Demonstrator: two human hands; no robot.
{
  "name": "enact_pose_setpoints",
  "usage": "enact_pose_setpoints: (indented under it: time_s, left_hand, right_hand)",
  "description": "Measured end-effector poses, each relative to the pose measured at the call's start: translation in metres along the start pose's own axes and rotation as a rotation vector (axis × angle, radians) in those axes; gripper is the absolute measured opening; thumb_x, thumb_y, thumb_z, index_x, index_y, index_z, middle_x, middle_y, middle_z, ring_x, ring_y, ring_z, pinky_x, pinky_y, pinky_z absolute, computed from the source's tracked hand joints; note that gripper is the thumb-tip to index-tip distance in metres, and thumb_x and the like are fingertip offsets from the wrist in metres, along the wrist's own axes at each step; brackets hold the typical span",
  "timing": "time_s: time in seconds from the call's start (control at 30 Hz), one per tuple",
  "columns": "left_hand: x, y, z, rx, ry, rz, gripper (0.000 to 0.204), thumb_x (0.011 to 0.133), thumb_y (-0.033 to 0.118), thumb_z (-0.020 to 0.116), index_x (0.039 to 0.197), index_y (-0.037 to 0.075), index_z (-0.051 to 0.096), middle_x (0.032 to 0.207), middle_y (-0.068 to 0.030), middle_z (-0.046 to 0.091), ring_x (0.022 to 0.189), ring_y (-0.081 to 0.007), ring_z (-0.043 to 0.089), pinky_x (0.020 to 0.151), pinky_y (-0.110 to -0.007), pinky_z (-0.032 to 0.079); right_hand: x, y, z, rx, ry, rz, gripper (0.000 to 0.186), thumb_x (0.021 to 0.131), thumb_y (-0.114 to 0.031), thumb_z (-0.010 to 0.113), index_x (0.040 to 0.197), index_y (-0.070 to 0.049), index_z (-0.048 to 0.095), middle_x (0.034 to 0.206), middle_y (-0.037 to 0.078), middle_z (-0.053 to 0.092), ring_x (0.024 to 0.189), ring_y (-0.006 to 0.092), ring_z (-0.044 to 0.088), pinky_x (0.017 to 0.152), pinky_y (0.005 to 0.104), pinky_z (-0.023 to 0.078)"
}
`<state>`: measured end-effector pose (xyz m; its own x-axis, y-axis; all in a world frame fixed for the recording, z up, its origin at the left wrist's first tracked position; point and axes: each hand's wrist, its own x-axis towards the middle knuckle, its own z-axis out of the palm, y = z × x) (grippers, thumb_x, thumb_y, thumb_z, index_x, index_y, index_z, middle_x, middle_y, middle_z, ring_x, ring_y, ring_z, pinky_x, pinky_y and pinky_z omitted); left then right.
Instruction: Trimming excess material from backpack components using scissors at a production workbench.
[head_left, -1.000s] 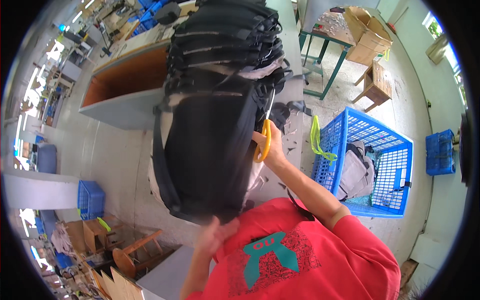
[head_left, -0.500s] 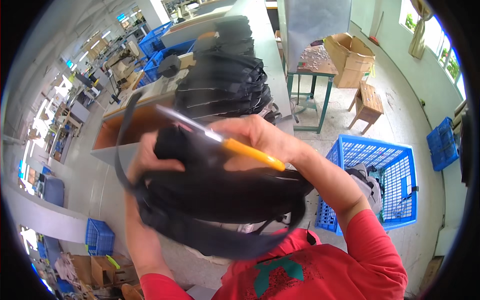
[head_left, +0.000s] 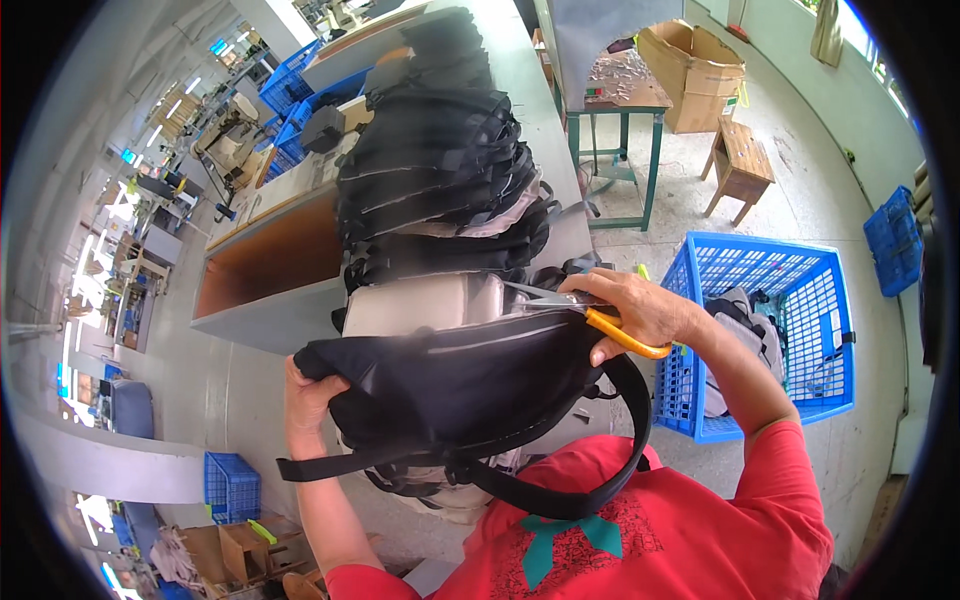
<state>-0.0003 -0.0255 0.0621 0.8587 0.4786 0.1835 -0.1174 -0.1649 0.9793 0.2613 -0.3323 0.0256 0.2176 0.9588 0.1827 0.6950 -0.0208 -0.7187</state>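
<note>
A black fabric bag (head_left: 470, 385) is stretched between my hands in front of my body, its pale-seamed edge facing away from me. My left hand (head_left: 312, 402) is closed on the bag's left corner, thumb on top. At the right end, my right hand (head_left: 648, 312) grips scissors (head_left: 630, 336) with orange handles, and its fingers are also against the bag's corner. The metal blades point left, above the far edge of the bag. Black straps (head_left: 560, 498) hang in loops on the side nearer me. A pale cream panel (head_left: 405, 308) lies just beyond the bag.
A pile of black bags (head_left: 430, 150) covers the long table (head_left: 545, 130) ahead. An open-fronted wooden compartment (head_left: 265, 280) is at its left. To my right stand a blue crate (head_left: 700, 425) with grey pieces inside, a wooden stool (head_left: 742, 160), a green-legged table (head_left: 640, 98) and a cardboard box (head_left: 695, 75).
The bunched bag has been spread out sideways and lowered. My hands have moved apart, the right one going right with the scissors. The cream panel now shows behind the bag.
</note>
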Motion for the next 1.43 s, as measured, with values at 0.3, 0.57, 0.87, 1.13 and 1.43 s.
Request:
enact_pose_setpoints:
  time_s: [0.3,0.57,0.87,1.13,1.43]
  left_hand:
    - [-0.024,-0.011,-0.022,-0.009,0.122,-0.018,0.041,0.052,0.019,0.086,0.082,0.0,0.065,0.077,-0.0045,0.066,0.072,-0.0135,0.062,0.07,-0.026,0.048]
    - [-0.051,-0.025,-0.046,0.073,0.164,0.01,0.052,0.052,0.023,0.086,0.092,0.002,0.061,0.088,-0.0055,0.064,0.081,-0.0162,0.06,0.076,-0.028,0.047]
    - [-0.064,-0.018,-0.039,0.016,0.279,-0.013,0.043,0.056,0.021,0.085,0.085,0.001,0.061,0.086,-0.0068,0.064,0.079,-0.016,0.06,0.074,-0.029,0.047]
    - [-0.072,-0.03,-0.042,0.031,0.353,0.086,0.035,0.059,0.014,0.083,0.082,0.001,0.06,0.081,-0.009,0.065,0.074,-0.0181,0.061,0.071,-0.029,0.047]
    - [-0.071,-0.023,-0.034,-0.057,0.23,0.133,0.039,0.063,0.017,0.08,0.092,-0.002,0.063,0.08,-0.0125,0.066,0.074,-0.0218,0.062,0.07,-0.032,0.049]
  right_hand:
    - [0.02,-0.002,-0.024,-0.14,-0.211,-0.171,0.082,0.054,-0.057,0.076,0.113,-0.005,0.052,0.084,0.012,0.058,0.083,0.0277,0.059,0.068,0.0369,0.049]
    - [0.036,-0.014,-0.031,-0.137,-0.276,-0.349,0.076,0.06,-0.056,0.073,0.11,-0.003,0.054,0.08,0.015,0.061,0.078,0.0316,0.061,0.067,0.0401,0.049]
    - [0.03,-0.028,-0.023,-0.051,-0.322,-0.376,0.059,0.068,-0.043,0.073,0.104,0.0,0.054,0.07,0.014,0.057,0.068,0.0312,0.06,0.059,0.0379,0.046]
    - [0.027,-0.042,-0.017,-0.102,-0.283,-0.368,0.061,0.069,-0.047,0.071,0.104,0.0,0.054,0.072,0.014,0.057,0.069,0.0288,0.06,0.059,0.0368,0.047]
    - [0.02,-0.044,-0.008,-0.015,-0.306,-0.32,0.062,0.067,-0.043,0.075,0.108,-0.001,0.055,0.075,0.011,0.06,0.071,0.0259,0.063,0.059,0.0342,0.048]
